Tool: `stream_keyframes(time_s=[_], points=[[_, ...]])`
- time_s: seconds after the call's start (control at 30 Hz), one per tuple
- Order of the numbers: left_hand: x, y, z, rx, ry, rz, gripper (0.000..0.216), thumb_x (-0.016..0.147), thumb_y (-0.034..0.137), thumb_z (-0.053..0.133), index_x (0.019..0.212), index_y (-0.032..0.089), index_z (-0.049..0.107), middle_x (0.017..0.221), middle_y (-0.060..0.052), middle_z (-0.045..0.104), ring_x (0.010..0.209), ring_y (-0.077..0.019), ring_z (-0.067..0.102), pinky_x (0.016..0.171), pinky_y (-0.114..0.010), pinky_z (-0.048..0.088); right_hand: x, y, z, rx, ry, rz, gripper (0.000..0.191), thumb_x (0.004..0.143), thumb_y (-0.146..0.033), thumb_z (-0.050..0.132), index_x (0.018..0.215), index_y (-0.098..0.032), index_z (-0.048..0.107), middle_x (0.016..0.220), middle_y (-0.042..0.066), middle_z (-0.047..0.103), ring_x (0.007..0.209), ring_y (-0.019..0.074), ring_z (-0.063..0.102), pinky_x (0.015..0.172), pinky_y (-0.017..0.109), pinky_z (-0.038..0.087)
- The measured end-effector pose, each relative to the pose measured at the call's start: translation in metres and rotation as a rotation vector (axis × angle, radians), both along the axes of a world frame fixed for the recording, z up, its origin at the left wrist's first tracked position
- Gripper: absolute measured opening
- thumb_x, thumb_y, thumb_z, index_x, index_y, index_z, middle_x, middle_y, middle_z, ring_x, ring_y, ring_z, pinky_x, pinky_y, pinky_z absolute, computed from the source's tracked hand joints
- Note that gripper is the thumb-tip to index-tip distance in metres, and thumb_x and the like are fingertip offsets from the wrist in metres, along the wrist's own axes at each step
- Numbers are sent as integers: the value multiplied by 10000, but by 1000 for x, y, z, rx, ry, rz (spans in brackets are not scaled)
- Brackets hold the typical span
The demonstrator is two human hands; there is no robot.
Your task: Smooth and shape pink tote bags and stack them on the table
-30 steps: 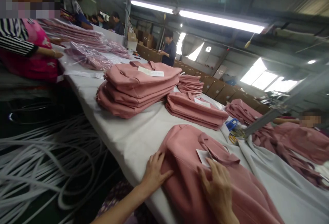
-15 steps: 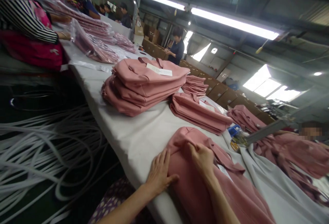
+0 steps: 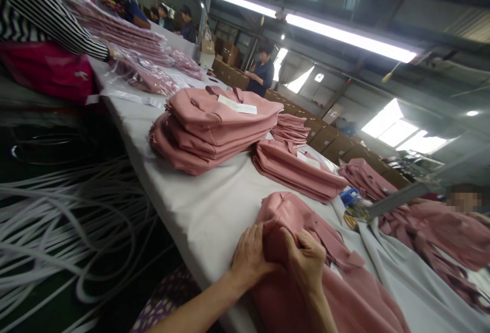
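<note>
A pink garment [image 3: 344, 292] lies on the white table [image 3: 202, 205] right in front of me. My left hand [image 3: 250, 259] grips its near left edge, fingers curled round a bunched fold. My right hand [image 3: 306, 261] is closed on the same fold just to the right, almost touching the left hand. The cloth between them is lifted and gathered into a hump.
A tall stack of folded pink garments [image 3: 214, 129] with a paper tag stands further along the table, a lower stack [image 3: 298, 170] to its right. Bagged garments [image 3: 149, 75] lie beyond. A person in a striped sleeve [image 3: 57, 24] works at far left. White cords [image 3: 65, 231] hang below the table edge.
Both hands went from lying flat on the garment to gripping it. The right hand slid left to join the left hand, and the cloth's left edge got bunched up.
</note>
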State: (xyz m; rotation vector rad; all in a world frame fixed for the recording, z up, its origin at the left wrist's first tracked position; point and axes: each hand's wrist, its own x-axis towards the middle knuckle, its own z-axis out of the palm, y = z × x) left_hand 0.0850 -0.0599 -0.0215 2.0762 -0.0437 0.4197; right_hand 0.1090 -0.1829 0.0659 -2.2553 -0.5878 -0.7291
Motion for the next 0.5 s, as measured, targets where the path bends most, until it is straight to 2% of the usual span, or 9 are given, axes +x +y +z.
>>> stream_keyframes(time_s=[0.1, 0.17, 0.2, 0.27, 0.33, 0.43, 0.5], points=[[9, 4, -6, -188, 13, -12, 679, 602, 550, 770, 1139, 192, 560, 991, -58, 620, 903, -242, 570, 831, -387, 469, 9, -1, -6, -86, -101, -45, 478, 860, -399, 590, 490, -194, 367, 511, -47, 345, 506, 97, 319, 531, 260, 275], [17, 9, -8, -283, 7, -39, 393, 725, 499, 680, 927, 172, 603, 803, -9, 609, 748, -179, 556, 709, -308, 461, 17, -2, -5, -125, -132, -70, 410, 864, -412, 585, 533, -186, 497, 524, -27, 441, 518, 112, 391, 549, 263, 314], [22, 12, -8, -309, -5, -54, 321, 781, 477, 621, 847, 164, 601, 731, 7, 585, 687, -155, 532, 659, -281, 443, 20, -2, -3, -139, -150, -71, 346, 865, -419, 583, 618, -177, 584, 562, -9, 513, 540, 126, 444, 566, 264, 345], [30, 17, -3, -347, -48, -87, 315, 849, 446, 528, 754, 153, 594, 643, 24, 531, 618, -124, 481, 591, -246, 399, 20, -7, 6, -193, -193, -47, 293, 865, -440, 581, 885, -163, 672, 712, 39, 638, 632, 166, 546, 628, 281, 410], [39, 22, 7, -380, -102, -112, 372, 864, 465, 493, 688, 148, 576, 600, 34, 477, 587, -108, 430, 553, -231, 356, 13, -19, 17, -324, -191, -18, 408, 843, -483, 593, 1107, -173, 622, 903, 80, 677, 791, 223, 600, 738, 334, 450], [55, 35, 24, -404, -176, -143, 457, 844, 543, 501, 607, 152, 520, 571, 46, 399, 570, -94, 364, 525, -223, 301, -9, -45, 34, -529, -49, -53, 670, 752, -530, 662, 1301, -205, 457, 1186, 112, 606, 1037, 304, 569, 873, 432, 438], [65, 46, 29, -403, -203, -161, 480, 839, 565, 503, 595, 152, 505, 577, 47, 386, 574, -91, 354, 522, -219, 290, -22, -60, 37, -602, 64, -125, 792, 684, -520, 712, 1337, -210, 388, 1237, 115, 578, 1059, 317, 570, 856, 437, 451]])
